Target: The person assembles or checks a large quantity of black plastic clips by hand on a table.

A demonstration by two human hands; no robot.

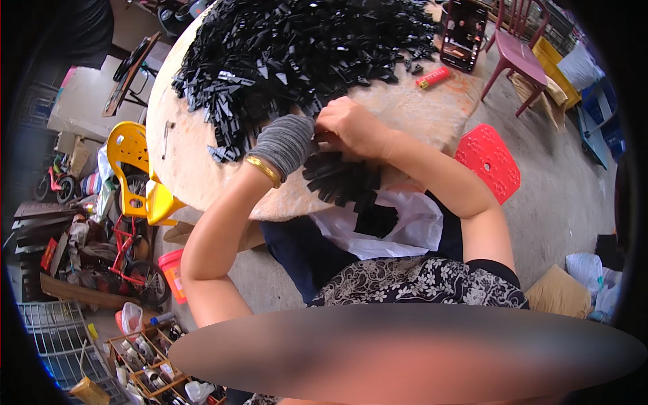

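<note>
My left hand (287, 140), in a grey knitted glove with a gold bangle at the wrist, is over the near part of a round table (196, 172). Its fingers are hidden. Against it, my bare right hand (347, 125) is closed, fingers bent together; what they grip cannot be made out. Just below both hands, small black plastic pieces (341, 177) fan out at the table's edge. More black pieces (376, 221) lie in a white plastic bag (422, 226) on my lap. A large heap of similar black pieces (297, 50) covers the far side of the table.
A red lighter-like tube (433, 77) and a phone-like dark screen (464, 34) are at the table's right. A red stool (491, 162) and maroon chair (518, 54) stand to the right. On the left are a yellow chair (128, 155), red bicycle (125, 250) and wooden crate (152, 368).
</note>
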